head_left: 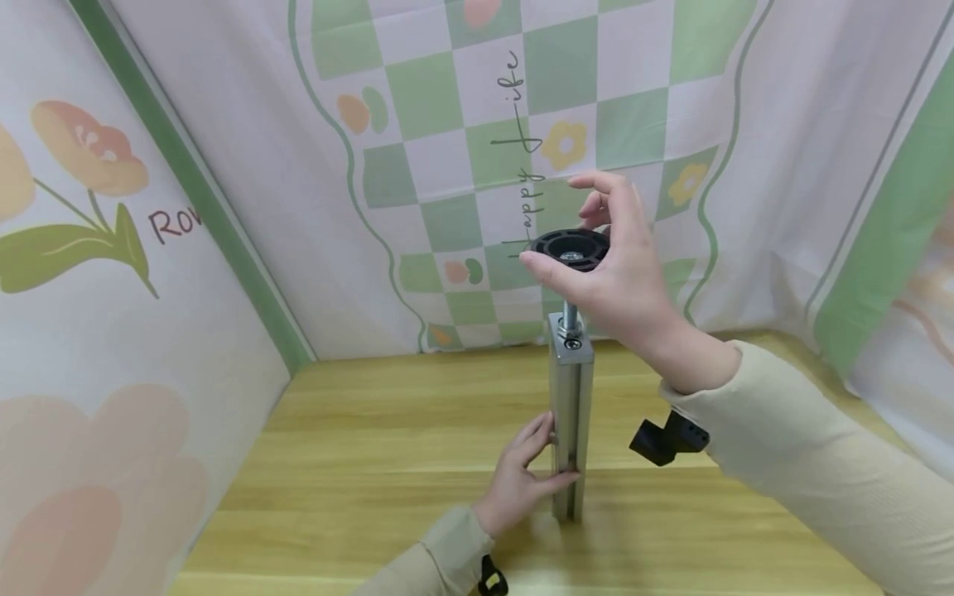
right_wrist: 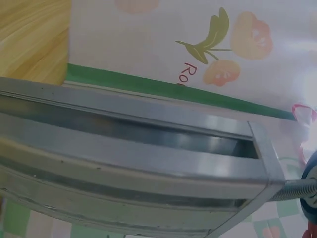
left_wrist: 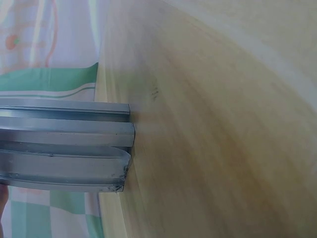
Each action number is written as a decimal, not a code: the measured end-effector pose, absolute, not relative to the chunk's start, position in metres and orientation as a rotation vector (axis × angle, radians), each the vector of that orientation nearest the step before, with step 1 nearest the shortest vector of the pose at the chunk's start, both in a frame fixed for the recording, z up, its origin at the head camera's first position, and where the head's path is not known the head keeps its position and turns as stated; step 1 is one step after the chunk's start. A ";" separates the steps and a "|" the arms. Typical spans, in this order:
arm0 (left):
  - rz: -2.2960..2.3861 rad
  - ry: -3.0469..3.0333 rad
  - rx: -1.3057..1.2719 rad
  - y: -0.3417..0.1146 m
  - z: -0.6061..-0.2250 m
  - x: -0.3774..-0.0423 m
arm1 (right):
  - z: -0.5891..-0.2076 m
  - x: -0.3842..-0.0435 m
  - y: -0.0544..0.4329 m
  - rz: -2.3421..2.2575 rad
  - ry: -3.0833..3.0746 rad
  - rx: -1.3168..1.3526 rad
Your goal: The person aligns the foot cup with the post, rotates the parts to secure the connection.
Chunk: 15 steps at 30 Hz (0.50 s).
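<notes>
An aluminium profile [head_left: 570,414] stands upright on the wooden table, with a metal plate [head_left: 572,348] bolted across its top. From the plate rises a threaded rod [head_left: 570,316] carrying a black round levelling foot [head_left: 555,248]. My left hand [head_left: 522,480] grips the profile low down, thumb on the front and fingers at the left side. Around the foot curves my right hand [head_left: 622,265], its thumb along the near rim; the other fingers arch behind, the upper ones apart from the rim. The profile's lower end [left_wrist: 121,148] meets the table in the left wrist view.
Behind the table hangs a curtain [head_left: 462,165] with a green-and-white checked print. A flower-printed sheet [head_left: 97,331] stands along the left. A black wrist mount [head_left: 671,439] hangs under the right sleeve. The wooden tabletop [head_left: 373,447] extends around the profile.
</notes>
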<state>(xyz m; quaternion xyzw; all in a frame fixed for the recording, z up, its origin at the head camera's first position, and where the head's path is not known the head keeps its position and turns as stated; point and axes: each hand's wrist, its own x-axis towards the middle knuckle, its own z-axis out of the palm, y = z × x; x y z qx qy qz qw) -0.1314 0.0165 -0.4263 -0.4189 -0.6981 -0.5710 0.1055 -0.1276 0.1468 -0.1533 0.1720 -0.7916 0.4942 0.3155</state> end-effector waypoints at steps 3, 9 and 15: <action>-1.698 -2.055 -1.229 0.016 -0.426 -0.131 | -0.156 -0.129 0.153 1.478 -2.010 0.540; -1.691 -2.041 -1.241 0.016 -0.426 -0.132 | -0.159 -0.144 0.168 2.143 -1.713 0.833; -1.652 -2.047 -1.239 0.016 -0.427 -0.132 | -0.168 -0.164 0.185 2.559 -1.579 1.244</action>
